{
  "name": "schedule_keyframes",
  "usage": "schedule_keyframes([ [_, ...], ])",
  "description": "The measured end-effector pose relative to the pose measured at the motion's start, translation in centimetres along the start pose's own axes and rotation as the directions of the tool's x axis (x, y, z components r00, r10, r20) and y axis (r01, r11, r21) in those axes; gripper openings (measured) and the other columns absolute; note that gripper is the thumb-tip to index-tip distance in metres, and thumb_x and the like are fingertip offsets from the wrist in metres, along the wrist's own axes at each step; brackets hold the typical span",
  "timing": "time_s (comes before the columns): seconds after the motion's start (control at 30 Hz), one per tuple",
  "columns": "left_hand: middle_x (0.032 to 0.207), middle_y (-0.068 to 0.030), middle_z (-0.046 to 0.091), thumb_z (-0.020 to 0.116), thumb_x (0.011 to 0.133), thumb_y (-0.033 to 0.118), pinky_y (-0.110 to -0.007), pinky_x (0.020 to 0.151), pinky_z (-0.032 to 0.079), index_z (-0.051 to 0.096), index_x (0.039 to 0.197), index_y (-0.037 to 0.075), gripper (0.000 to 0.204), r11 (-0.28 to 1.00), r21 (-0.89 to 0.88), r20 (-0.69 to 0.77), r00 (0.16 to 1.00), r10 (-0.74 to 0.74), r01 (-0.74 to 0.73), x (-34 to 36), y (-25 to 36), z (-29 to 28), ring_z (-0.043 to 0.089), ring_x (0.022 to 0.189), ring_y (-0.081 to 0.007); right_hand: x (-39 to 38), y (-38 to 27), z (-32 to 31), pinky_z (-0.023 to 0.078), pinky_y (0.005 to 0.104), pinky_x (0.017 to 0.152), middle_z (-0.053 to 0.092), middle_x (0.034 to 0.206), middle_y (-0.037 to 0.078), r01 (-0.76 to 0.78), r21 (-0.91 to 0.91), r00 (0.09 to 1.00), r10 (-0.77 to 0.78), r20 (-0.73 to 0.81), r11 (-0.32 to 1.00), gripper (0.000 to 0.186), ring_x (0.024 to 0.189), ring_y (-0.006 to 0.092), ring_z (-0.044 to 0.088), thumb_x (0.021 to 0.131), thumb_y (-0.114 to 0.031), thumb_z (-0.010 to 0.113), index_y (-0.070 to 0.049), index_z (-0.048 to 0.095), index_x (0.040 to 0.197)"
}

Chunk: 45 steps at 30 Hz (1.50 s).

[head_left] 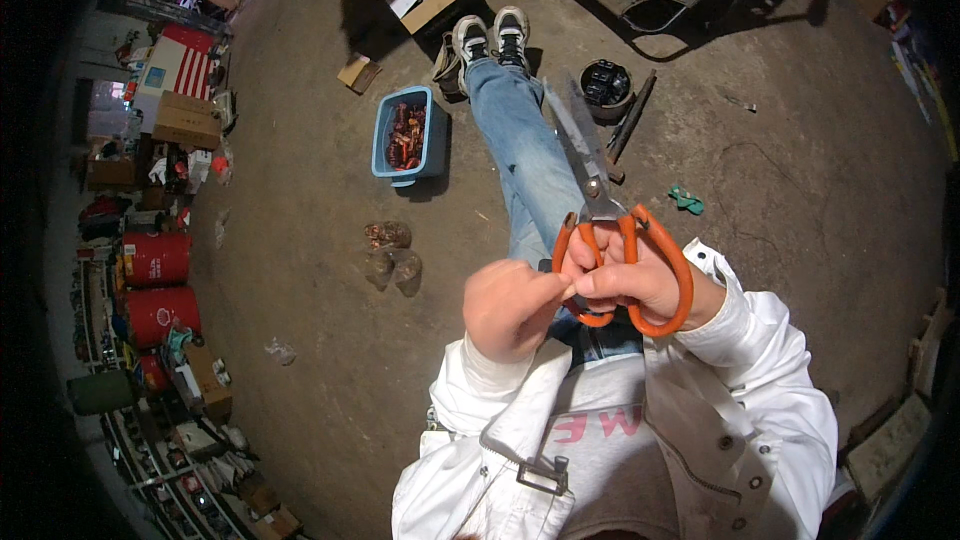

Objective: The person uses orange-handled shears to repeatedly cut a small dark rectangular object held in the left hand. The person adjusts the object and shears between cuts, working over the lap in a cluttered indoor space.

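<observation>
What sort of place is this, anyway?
Probably a workshop or garage, though I can't be certain: red drums and cardboard boxes crowd the left side, and the worn, grey-brown floor looks like bare concrete.

concrete floor (320, 420): blue bin (437, 145), 3 bundles (388, 235), round tub (607, 117)

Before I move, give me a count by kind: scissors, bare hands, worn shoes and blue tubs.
Scissors: 1
Bare hands: 2
Worn shoes: 2
Blue tub: 1
Total: 6
</observation>
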<state>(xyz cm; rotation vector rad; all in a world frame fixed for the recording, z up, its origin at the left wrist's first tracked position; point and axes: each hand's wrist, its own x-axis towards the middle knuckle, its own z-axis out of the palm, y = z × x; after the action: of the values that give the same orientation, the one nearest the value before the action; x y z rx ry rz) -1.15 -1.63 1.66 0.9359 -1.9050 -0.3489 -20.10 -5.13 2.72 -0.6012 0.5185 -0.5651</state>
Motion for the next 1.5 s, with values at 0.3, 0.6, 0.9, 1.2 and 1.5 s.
schedule_keyframes([
  [0.3, 0.075, -0.0064, 0.068, 0.076, 0.075, 0.000, -0.027, 0.051, 0.042, 0.070, 0.091, 0.004, 0.017, 0.915, -0.059, 0.043, 0.916, -0.398, 0.400, 0.2, 0.9, -0.1, 0.055, 0.056, -0.0156, -0.4, -0.7, -0.7, 0.036, 0.0226, 0.056, 0.047, 0.080, 0.003, 0.160, 0.030, 0.986, -0.158, -0.060, 0.987, 0.024, 0.062, 0.0087, 0.040, 0.081, -0.012, 0.060, -0.012, 0.036, 0.082],
  [0.6, 0.064, -0.0073, 0.062, 0.074, 0.076, 0.001, -0.030, 0.050, 0.040, 0.072, 0.093, 0.003, 0.017, 0.978, -0.025, -0.037, 0.978, -0.207, 0.206, 0.2, 0.7, 0.3, 0.054, 0.052, -0.0204, -0.7, -0.4, -1.0, 0.035, 0.0237, 0.053, 0.048, 0.074, 0.003, 0.118, -0.135, 0.992, -0.121, -0.017, 0.984, 0.022, 0.060, 0.0094, 0.042, 0.088, -0.026, 0.058, -0.006, 0.050, 0.083],
  [0.9, 0.057, -0.0069, 0.055, 0.075, 0.073, -0.003, -0.030, 0.045, 0.037, 0.073, 0.097, 0.002, 0.024, 0.973, 0.060, -0.209, 0.956, -0.206, 0.223, -0.3, 1.5, 1.3, 0.051, 0.045, -0.0183, -1.2, 0.0, -0.4, 0.035, 0.0230, 0.054, 0.051, 0.070, -0.001, 0.021, -0.162, 1.000, -0.019, 0.015, 0.986, 0.021, 0.059, 0.0070, 0.044, 0.089, -0.023, 0.063, -0.003, 0.059, 0.090],
  [1.2, 0.060, -0.0052, 0.057, 0.075, 0.074, -0.002, -0.030, 0.046, 0.039, 0.072, 0.102, 0.004, 0.029, 0.983, 0.153, -0.087, 0.992, -0.090, 0.103, -0.4, 1.1, 0.7, 0.052, 0.046, -0.0175, -1.1, -0.6, -0.3, 0.036, 0.0225, 0.053, 0.054, 0.069, -0.001, 0.012, -0.186, 1.000, -0.011, 0.007, 0.983, 0.019, 0.059, 0.0063, 0.047, 0.089, -0.021, 0.066, -0.003, 0.062, 0.090],
  [1.5, 0.062, -0.0039, 0.058, 0.076, 0.075, 0.003, -0.031, 0.047, 0.039, 0.070, 0.104, 0.004, 0.030, 0.990, 0.142, -0.059, 0.998, -0.010, 0.018, -0.2, 0.9, 1.0, 0.053, 0.049, -0.0190, -1.6, -0.1, 0.9, 0.046, 0.0228, 0.068, 0.064, 0.084, 0.002, 0.249, -0.357, 0.919, -0.336, -0.207, 0.900, 0.011, 0.077, 0.0059, 0.058, 0.088, -0.011, 0.066, 0.000, 0.062, 0.088],
])
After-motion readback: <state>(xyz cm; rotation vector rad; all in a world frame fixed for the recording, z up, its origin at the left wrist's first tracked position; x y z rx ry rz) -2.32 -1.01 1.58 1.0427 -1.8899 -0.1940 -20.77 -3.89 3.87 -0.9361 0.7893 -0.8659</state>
